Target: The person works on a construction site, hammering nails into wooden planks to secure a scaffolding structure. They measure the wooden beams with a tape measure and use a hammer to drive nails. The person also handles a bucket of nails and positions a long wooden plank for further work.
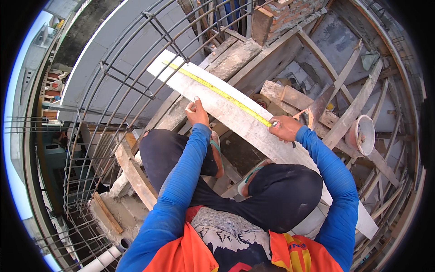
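A long pale board (222, 106) lies slantwise across in front of my crossed legs. Along it stretches a yellow tape measure blade (222, 93), running from near the far left end towards my right hand. My right hand (284, 128) is closed around the tape measure's case, which is mostly hidden by the fingers, and rests on the board. At the board's near edge is my left hand (197, 112), its fingers curled and thumb raised against that edge. Whatever those fingers may hold is too small to make out.
A steel rebar cage (129, 68) rises at the left, over the board's far end. Right of my right hand lies a handsaw (317, 106) on timber. Farther right stands a pale bucket (361, 135) among wooden beams (355, 109). A white pipe (102, 260) is at lower left.
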Demonstrator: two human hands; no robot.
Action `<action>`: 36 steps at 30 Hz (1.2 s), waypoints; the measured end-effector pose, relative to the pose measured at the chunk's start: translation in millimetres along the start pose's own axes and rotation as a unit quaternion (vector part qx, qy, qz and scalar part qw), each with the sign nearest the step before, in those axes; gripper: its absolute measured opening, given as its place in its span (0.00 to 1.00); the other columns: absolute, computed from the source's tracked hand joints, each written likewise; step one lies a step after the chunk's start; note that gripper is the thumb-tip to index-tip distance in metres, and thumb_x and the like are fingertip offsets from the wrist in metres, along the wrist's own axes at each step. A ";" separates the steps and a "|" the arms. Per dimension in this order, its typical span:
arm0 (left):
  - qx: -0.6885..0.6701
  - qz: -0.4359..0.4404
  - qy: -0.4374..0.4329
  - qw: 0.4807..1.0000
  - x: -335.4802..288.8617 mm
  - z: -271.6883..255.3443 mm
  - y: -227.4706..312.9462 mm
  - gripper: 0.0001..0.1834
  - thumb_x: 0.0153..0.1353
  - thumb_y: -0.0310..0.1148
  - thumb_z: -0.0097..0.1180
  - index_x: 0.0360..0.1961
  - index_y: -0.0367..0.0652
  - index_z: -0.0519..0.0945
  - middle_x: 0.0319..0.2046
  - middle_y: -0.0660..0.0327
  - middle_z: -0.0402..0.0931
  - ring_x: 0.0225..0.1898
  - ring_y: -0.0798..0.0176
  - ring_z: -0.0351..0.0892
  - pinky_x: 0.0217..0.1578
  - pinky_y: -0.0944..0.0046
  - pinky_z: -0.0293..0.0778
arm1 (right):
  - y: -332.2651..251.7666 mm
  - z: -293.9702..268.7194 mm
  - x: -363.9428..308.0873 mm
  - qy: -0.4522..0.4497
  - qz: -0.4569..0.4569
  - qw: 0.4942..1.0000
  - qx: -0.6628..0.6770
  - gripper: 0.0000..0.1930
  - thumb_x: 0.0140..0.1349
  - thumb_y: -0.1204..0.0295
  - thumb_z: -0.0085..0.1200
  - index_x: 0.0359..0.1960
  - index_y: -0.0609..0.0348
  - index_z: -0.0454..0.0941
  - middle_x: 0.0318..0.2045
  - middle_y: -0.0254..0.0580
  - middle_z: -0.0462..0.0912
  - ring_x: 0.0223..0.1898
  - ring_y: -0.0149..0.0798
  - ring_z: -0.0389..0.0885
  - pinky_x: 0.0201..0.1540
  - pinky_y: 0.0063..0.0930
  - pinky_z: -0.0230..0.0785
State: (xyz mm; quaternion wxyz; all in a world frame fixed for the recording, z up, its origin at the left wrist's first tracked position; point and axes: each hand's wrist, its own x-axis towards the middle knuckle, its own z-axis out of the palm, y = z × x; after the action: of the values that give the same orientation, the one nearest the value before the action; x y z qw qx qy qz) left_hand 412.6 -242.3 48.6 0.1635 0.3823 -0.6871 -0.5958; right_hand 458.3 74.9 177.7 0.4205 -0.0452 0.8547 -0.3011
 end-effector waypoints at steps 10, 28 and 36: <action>-0.032 -0.215 -0.192 0.957 -114.1 -25.4 -45.6 0.44 0.69 0.63 0.52 0.68 0.34 0.61 0.64 0.43 0.63 0.60 0.48 0.73 0.57 0.49 0.75 | -13.6 -12.0 42.1 -0.006 -0.023 1.000 0.000 0.26 0.65 0.54 0.48 0.54 0.63 0.77 0.34 0.48 0.84 0.30 0.40 0.85 0.32 0.35 0.80; 0.024 -0.262 -0.210 0.942 -162.4 18.2 -38.0 0.60 0.62 0.79 0.39 0.68 0.26 0.66 0.66 0.49 0.70 0.60 0.50 0.76 0.57 0.59 0.74 | 286.8 150.3 -302.9 0.323 0.200 0.925 -0.016 0.24 0.59 0.69 0.55 0.60 0.50 0.79 0.47 0.55 0.79 0.52 0.57 0.77 0.60 0.44 0.70; -0.026 -0.251 -0.238 0.938 -80.3 29.1 -36.8 0.49 0.67 0.76 0.29 0.76 0.49 0.58 0.73 0.54 0.62 0.69 0.46 0.67 0.67 0.42 0.66 | 282.4 159.8 -276.8 0.339 0.166 0.926 -0.024 0.23 0.62 0.68 0.55 0.61 0.47 0.78 0.51 0.51 0.80 0.55 0.54 0.77 0.63 0.41 0.69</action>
State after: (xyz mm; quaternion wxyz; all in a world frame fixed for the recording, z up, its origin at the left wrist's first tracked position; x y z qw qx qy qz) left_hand 457.5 -164.2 25.5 -0.1494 0.3850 -0.5720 -0.7087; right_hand 805.0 320.2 138.8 0.1488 0.1920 0.9484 -0.2036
